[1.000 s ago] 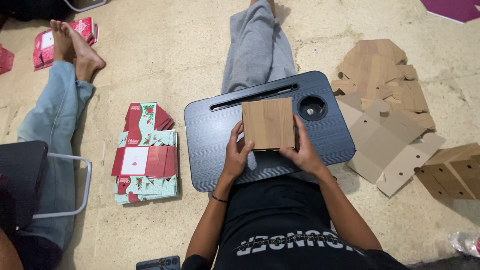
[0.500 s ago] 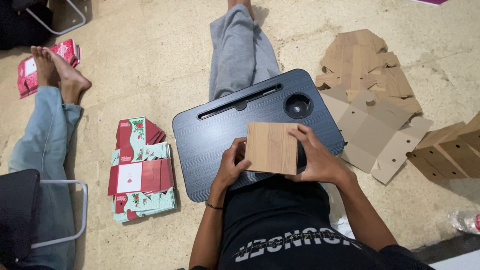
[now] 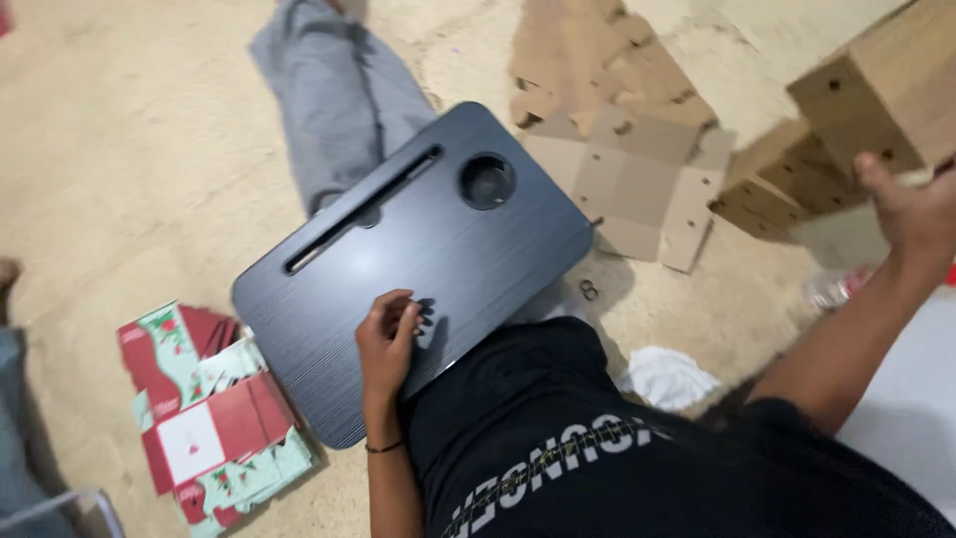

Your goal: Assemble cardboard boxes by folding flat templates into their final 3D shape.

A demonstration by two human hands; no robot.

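Observation:
My left hand (image 3: 388, 334) rests with loosely curled fingers on the near part of a black lap tray (image 3: 468, 249) and holds nothing. The tray lies across my lap and has a long slot and a round cup recess. My right hand (image 3: 911, 209) is stretched out to the far right, its thumb against the lower edge of a folded brown cardboard box (image 3: 881, 85) with small holes. That box is blurred and hangs just above a stack of similar folded brown boxes (image 3: 772, 184) on the floor.
Flat brown cardboard blanks (image 3: 617, 130) lie beyond the tray. Red, green and white printed carton blanks (image 3: 214, 418) sit in a pile at lower left. A white crumpled cloth (image 3: 662, 379) lies by my hip. My grey trouser leg (image 3: 339, 95) stretches forward over the sandy floor.
The brown box has left the tray; my right hand has carried it out to the right toward the stack. My left hand let go and stays on the tray.

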